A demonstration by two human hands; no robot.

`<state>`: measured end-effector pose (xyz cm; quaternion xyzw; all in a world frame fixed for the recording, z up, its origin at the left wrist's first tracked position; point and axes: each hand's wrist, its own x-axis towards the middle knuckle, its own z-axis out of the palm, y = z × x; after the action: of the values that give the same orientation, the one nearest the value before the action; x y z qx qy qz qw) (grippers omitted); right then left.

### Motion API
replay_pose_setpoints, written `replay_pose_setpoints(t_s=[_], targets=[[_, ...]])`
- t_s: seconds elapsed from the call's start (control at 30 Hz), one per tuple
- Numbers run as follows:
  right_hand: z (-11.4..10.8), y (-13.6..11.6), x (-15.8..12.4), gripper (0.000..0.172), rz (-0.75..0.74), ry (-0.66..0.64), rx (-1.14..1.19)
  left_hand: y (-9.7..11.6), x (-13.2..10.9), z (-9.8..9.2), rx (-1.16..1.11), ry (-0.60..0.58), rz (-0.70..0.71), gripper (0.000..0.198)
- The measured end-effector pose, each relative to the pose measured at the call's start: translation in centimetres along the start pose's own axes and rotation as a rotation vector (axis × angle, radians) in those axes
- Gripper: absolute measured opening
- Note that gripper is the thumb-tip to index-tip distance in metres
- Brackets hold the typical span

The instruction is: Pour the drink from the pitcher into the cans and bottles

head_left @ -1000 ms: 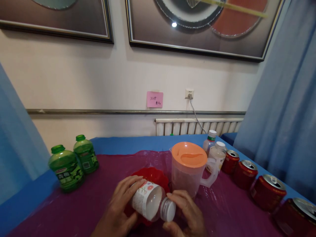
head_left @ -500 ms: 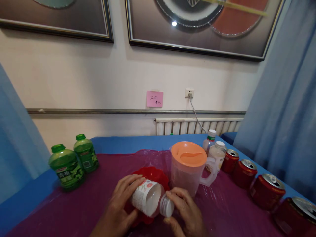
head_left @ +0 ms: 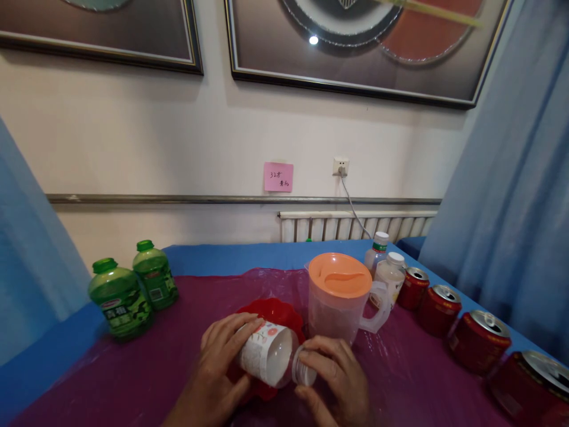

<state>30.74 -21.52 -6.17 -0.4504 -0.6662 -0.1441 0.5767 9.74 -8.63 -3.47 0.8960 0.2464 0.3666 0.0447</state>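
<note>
A person's left hand (head_left: 222, 365) is grasping a clear plastic bottle (head_left: 269, 354) around its cylindrical body, fingers curving over a white label printed with red flowers. The bottle is lying tilted, its neck pointing toward the right hand (head_left: 335, 376), whose thumb and fingers are pinching a round, ridged white cap (head_left: 304, 372) at the neck; whether the threads are engaging cannot be told. The bottle is occupying a place above a glossy red bowl (head_left: 278, 309) with a scalloped rim; contact between the two is hidden. Just beyond the right hand, a translucent plastic pitcher (head_left: 332, 323) is standing upright, wearing a smooth orange lid (head_left: 340, 276). A wrinkled, shiny maroon sheet (head_left: 200, 299) is covering much of the blue-clad desk (head_left: 213, 259). Two moulded green bottles (head_left: 122, 302) are standing at left; four cylindrical red metal cans (head_left: 480, 344) are forming a row at right.
</note>
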Motion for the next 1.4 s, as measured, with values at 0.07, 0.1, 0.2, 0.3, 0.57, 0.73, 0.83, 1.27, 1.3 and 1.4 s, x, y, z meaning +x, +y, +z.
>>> replay_pose_setpoints(t_s=[0.07,0.1,0.2,0.3,0.57,0.73,0.83,1.27,1.3,1.4], targets=[[-0.2,0.1,0.0,0.033,-0.025,-0.006,-0.010,-0.1,0.0,0.0,-0.001,0.002,0.000,0.055],[-0.2,0.1,0.0,0.033,-0.035,-0.002,-0.012,-0.2,0.0,0.1,0.000,0.004,-0.002,0.055],[-0.4,0.2,-0.3,0.038,-0.028,0.037,-0.042,-1.2,-0.3,0.3,0.004,0.006,-0.001,0.057],[-0.6,0.1,-0.4,0.038,0.069,0.085,-0.076,-2.4,-0.6,0.5,0.004,0.019,-0.026,0.062],[-1.7,-0.5,0.3,0.028,0.224,-0.129,-0.030,-1.7,0.4,-0.3,-0.142,0.014,-0.280,0.061],[-2.4,0.5,-2.5,0.028,0.397,-0.359,-0.008,-1.5,0.6,-0.2,-0.235,0.029,-0.372,0.060],[-3.2,1.7,-4.8,0.026,0.424,-0.492,-0.044,-1.9,0.4,0.2,-0.254,0.049,-0.387,0.056],[-7.1,3.2,-7.9,0.027,0.459,-0.108,-0.286,-2.4,0.1,0.8,-0.310,0.001,-0.485,0.067],[-7.6,3.2,-7.2,0.032,0.528,0.032,-0.317,-2.4,0.1,0.8,-0.329,-0.004,-0.480,0.066],[-8.7,3.9,-4.2,0.055,0.749,0.276,-0.267,-2.5,0.1,1.1,-0.374,-0.005,-0.462,0.068]])
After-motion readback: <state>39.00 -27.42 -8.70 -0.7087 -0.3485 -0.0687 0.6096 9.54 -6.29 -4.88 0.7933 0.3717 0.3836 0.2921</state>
